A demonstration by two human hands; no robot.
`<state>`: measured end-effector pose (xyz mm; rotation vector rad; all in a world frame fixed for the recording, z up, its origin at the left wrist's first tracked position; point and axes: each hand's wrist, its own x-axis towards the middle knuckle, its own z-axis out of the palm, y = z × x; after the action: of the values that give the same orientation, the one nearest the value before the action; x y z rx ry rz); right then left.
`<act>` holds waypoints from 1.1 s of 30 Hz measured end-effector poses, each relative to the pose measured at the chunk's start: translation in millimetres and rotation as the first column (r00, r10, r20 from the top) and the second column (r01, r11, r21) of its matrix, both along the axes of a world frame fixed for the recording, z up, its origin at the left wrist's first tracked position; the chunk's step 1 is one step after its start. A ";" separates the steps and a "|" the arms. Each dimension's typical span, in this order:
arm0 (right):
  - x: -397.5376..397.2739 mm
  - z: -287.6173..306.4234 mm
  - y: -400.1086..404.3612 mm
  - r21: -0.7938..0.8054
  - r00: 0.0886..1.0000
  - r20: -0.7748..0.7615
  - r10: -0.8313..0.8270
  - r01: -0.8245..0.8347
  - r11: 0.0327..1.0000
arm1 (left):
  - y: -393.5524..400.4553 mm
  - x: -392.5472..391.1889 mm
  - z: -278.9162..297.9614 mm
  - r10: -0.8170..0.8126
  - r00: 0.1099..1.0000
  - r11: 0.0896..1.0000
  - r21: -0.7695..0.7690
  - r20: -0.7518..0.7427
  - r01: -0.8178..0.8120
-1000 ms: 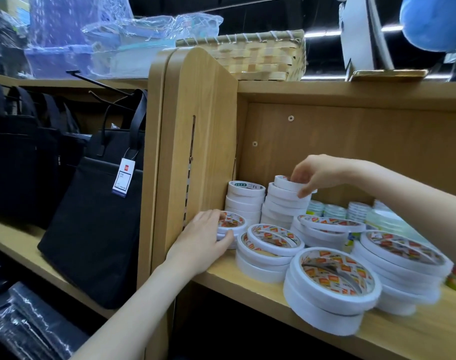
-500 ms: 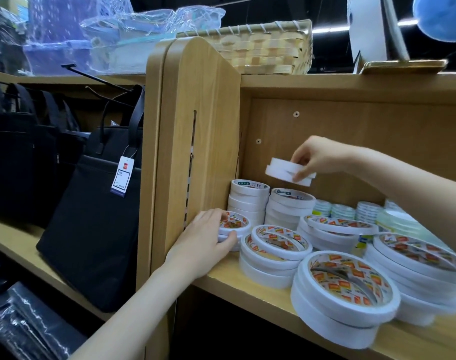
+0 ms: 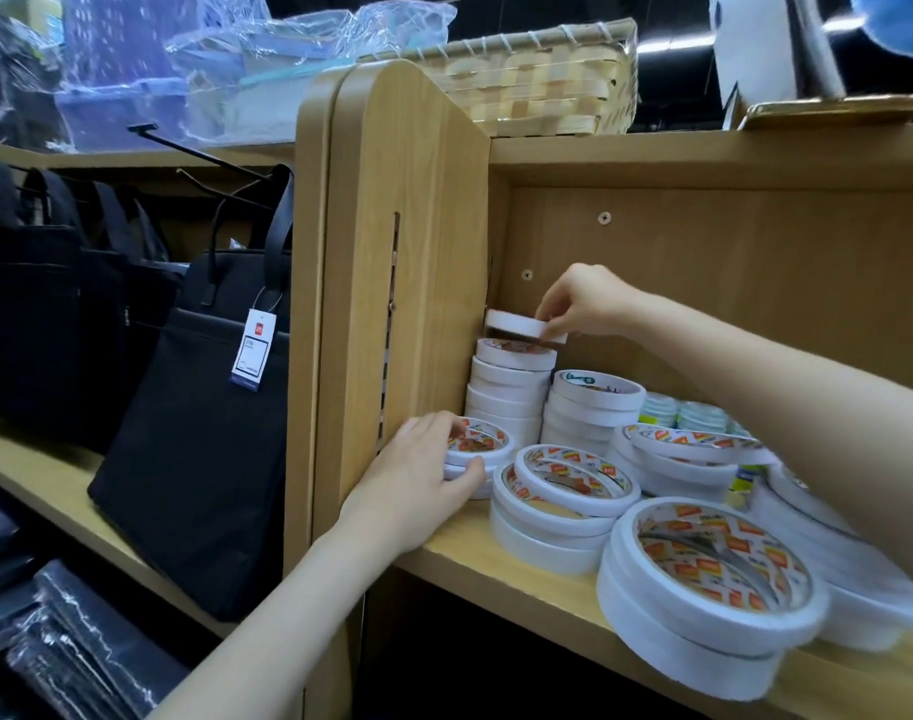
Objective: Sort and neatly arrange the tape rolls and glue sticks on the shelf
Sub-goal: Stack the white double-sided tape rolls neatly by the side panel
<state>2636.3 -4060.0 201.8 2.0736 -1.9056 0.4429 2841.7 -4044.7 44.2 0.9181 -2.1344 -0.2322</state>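
White tape rolls stand in stacks on a wooden shelf (image 3: pixel 501 556). My right hand (image 3: pixel 581 304) pinches one white tape roll (image 3: pixel 517 324) and holds it just above the tall back-left stack (image 3: pixel 506 392), against the side panel. My left hand (image 3: pixel 418 478) grips a small low stack of rolls (image 3: pixel 483 446) at the front left corner. A second back stack (image 3: pixel 589 407) stands to the right. Wider rolls (image 3: pixel 563 506) and a large front stack (image 3: pixel 704 589) lie nearer me. No glue sticks are visible.
The shelf's wooden side panel (image 3: pixel 392 283) bounds the left. Black bags (image 3: pixel 194 423) with a tag hang on the neighbouring shelf. A woven basket (image 3: pixel 542 80) and wrapped boxes sit on top. Small greenish rolls (image 3: pixel 678 413) stand at the back.
My right hand lifted one roll off the second back stack and carried it left, over the tall stack by the side panel. My left hand stayed on the small front stack.
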 end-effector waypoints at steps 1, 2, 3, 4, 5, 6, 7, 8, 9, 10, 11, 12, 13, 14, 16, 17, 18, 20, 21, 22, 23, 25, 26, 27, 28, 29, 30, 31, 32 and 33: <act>-5.0 5.2 7.8 -0.032 1.000 0.013 -0.013 0.014 0.999 | 0.5 -0.3 0.7 -0.001 1.000 1.000 0.000 0.001 0.001; -9.8 9.5 15.7 -0.046 0.999 0.014 -0.033 0.034 0.998 | 1.2 -0.8 1.6 -0.002 1.000 1.000 0.002 0.003 0.002; -13.5 12.1 23.1 -0.031 0.998 -0.004 -0.064 0.063 0.998 | 1.8 -1.2 2.2 -0.003 1.000 1.000 0.001 0.002 0.003; -16.2 13.0 29.6 0.017 0.994 -0.046 -0.101 0.102 0.995 | 2.5 -1.0 2.3 -0.001 1.000 1.000 0.003 0.001 0.001; -18.1 11.7 35.2 0.090 0.986 -0.099 -0.136 0.145 0.985 | 3.1 -1.2 2.6 0.000 1.000 1.000 0.008 -0.001 0.000; -19.8 8.1 39.0 0.175 0.977 -0.144 -0.156 0.181 0.968 | 3.9 -0.9 2.3 0.001 1.000 1.000 0.016 -0.002 -0.001; -21.6 3.6 41.8 0.251 0.973 -0.164 -0.163 0.201 0.947 | 5.0 -1.0 2.6 0.002 1.000 1.000 0.021 -0.004 -0.002; -23.2 -1.1 44.3 0.312 0.974 -0.160 -0.161 0.205 0.928 | 5.6 -0.9 2.8 0.005 1.000 1.000 0.024 -0.001 -0.005; -24.2 -5.9 46.7 0.349 0.976 -0.154 -0.156 0.201 0.915 | 6.3 -0.9 3.1 0.008 1.000 1.000 0.025 0.000 -0.008; -25.2 -9.8 47.8 0.357 0.975 -0.170 -0.143 0.196 0.913 | 6.5 -0.7 2.8 0.010 1.000 1.000 0.026 0.001 -0.010; -26.0 -13.0 48.0 0.344 0.969 -0.213 -0.127 0.196 0.918 | 6.9 -0.7 2.7 0.011 1.000 1.000 0.026 0.000 -0.011; -27.8 -16.2 47.1 0.314 0.958 -0.266 -0.111 0.195 0.929 | 7.1 -0.8 2.6 0.011 1.000 1.000 0.029 0.000 -0.011; -30.1 -19.0 45.4 0.274 0.946 -0.310 -0.095 0.185 0.944 | 6.9 -0.7 2.5 0.011 1.000 0.999 0.031 -0.001 -0.011; -32.5 -21.0 42.7 0.233 0.939 -0.332 -0.088 0.172 0.957 | 6.6 -0.7 2.4 0.013 1.000 0.999 0.033 -0.002 -0.012; -37.3 -22.8 38.7 0.172 0.942 -0.318 -0.104 0.165 0.971 | 6.6 -0.6 2.8 0.012 1.000 0.999 0.033 -0.002 -0.012; -38.8 -22.8 38.0 0.166 0.946 -0.304 -0.110 0.167 0.972 | 6.9 -0.7 3.1 0.012 1.000 0.999 0.031 -0.003 -0.012; -39.2 -22.7 37.9 0.178 0.949 -0.295 -0.113 0.170 0.969 | 6.8 -0.7 3.3 0.011 1.000 1.000 0.029 -0.001 -0.011; -37.9 -23.8 37.5 0.227 0.953 -0.280 -0.119 0.186 0.956 | 6.7 -0.5 3.1 0.011 1.000 1.000 0.022 -0.001 -0.011; -36.5 -25.1 36.6 0.241 0.953 -0.280 -0.120 0.190 0.952 | 6.6 -0.5 3.0 0.012 1.000 1.000 0.023 -0.001 -0.012; -35.4 -27.1 35.5 0.240 0.950 -0.288 -0.118 0.191 0.952 | 6.7 -0.7 2.9 0.013 1.000 1.000 0.026 0.003 -0.013; -33.8 -28.9 35.0 0.231 0.948 -0.298 -0.115 0.188 0.955 | 6.7 -0.8 3.1 0.014 1.000 0.999 0.029 0.005 -0.014; -31.4 -31.1 34.0 0.203 0.943 -0.311 -0.119 0.189 0.961 | 6.2 -0.4 3.1 0.015 1.000 0.999 0.030 0.005 -0.015; -30.5 -30.3 35.3 0.190 0.940 -0.318 -0.128 0.195 0.962 | 5.8 -0.1 3.0 0.014 1.000 0.999 0.029 0.002 -0.014; -30.3 -28.7 37.9 0.179 0.937 -0.321 -0.135 0.200 0.963 | 5.9 0.2 2.9 0.013 1.000 1.000 0.028 -0.002 -0.013; -30.8 -26.2 41.8 0.168 0.941 -0.308 -0.141 0.200 0.965 | 5.9 0.4 2.9 0.012 1.000 1.000 0.027 -0.001 -0.012; -32.1 -22.5 47.3 0.154 0.949 -0.279 -0.146 0.194 0.969 | 6.0 0.5 3.0 0.012 1.000 1.000 0.027 0.004 -0.012; -32.6 -18.0 54.7 0.136 0.959 -0.239 -0.150 0.186 0.973 | 6.3 0.3 3.0 0.015 1.000 0.999 0.029 0.010 -0.015; -32.2 -13.3 64.7 0.124 0.969 -0.197 -0.146 0.173 0.977 | 7.0 0.0 2.9 0.020 1.000 0.999 0.032 0.013 -0.020; -31.4 -8.9 77.3 0.145 0.979 -0.150 -0.140 0.162 0.976 | 7.7 -0.4 2.6 0.026 1.000 0.999 0.034 0.013 -0.026; -30.4 -5.2 91.0 0.211 0.986 -0.099 -0.137 0.155 0.965 | 8.2 -1.0 2.5 0.032 0.999 0.999 0.034 0.010 -0.033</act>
<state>2605.9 -3969.0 196.6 2.0244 -2.1200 0.1150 2840.8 -4036.5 46.8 0.9745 -2.1287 -0.2487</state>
